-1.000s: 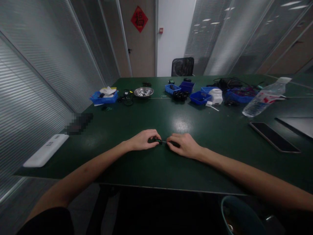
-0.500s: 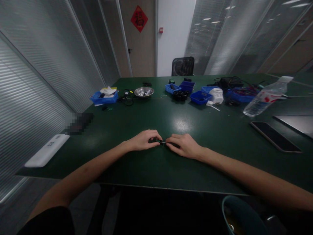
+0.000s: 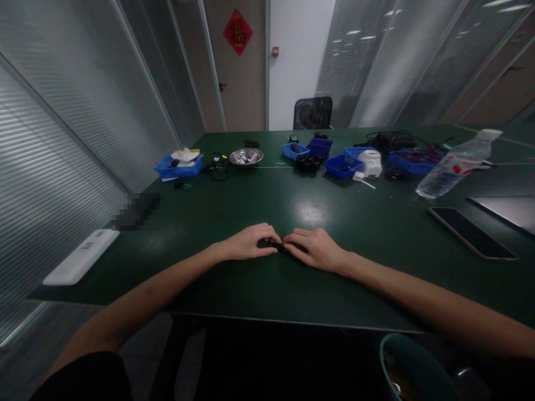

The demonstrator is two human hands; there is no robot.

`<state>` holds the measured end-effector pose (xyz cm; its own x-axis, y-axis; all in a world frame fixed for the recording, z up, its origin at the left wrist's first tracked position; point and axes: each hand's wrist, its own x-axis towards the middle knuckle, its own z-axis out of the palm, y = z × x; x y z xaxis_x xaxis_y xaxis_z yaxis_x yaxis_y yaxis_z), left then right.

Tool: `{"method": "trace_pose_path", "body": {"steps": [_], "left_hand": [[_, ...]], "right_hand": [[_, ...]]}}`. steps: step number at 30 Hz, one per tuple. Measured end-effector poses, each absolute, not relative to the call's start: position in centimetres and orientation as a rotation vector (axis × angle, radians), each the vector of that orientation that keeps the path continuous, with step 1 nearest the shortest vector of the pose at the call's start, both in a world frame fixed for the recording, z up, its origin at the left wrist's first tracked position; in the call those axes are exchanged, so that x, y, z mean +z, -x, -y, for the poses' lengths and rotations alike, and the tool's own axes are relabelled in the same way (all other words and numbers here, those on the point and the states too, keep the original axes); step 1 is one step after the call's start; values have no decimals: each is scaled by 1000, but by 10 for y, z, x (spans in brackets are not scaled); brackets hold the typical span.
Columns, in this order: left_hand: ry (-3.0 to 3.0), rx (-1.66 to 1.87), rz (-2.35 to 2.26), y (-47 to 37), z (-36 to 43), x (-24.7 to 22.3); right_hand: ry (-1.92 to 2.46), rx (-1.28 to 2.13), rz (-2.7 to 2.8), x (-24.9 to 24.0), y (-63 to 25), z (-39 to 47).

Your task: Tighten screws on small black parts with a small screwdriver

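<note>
Showed black on the small held piece, dark green across the tabletop, a black character on the red diamond, pale stripes on the blinds.

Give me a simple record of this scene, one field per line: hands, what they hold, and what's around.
Left hand: the left hand grips a small dark piece, too small to identify
Right hand: the right hand pinches a thin rod that reaches toward that piece
Surface: green table
To the left: white slab-shaped object
To the right: phone, lying flat; clear bottle, beyond it
Far side: metal dish holding small items; blue basket, left of the dish
</note>
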<state>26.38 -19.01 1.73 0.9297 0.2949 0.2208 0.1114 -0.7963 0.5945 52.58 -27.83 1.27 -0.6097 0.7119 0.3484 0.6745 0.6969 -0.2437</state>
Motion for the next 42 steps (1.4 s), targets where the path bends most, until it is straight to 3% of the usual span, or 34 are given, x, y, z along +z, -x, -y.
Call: {"method": "trace_pose_path", "body": {"steps": [17, 31, 37, 42], "left_hand": [[-2393, 388, -347, -264, 195, 19], [-2192, 325, -326, -251, 179, 22], [-2259, 506, -678, -207, 116, 13], [-2199, 774, -1394, -131, 54, 3]], "right_hand": [[1011, -80, 2587, 14, -525, 282], [1032, 57, 2408, 14, -528, 281], [1025, 124, 2399, 17, -528, 282], [1028, 136, 2405, 17, -528, 281]]}}
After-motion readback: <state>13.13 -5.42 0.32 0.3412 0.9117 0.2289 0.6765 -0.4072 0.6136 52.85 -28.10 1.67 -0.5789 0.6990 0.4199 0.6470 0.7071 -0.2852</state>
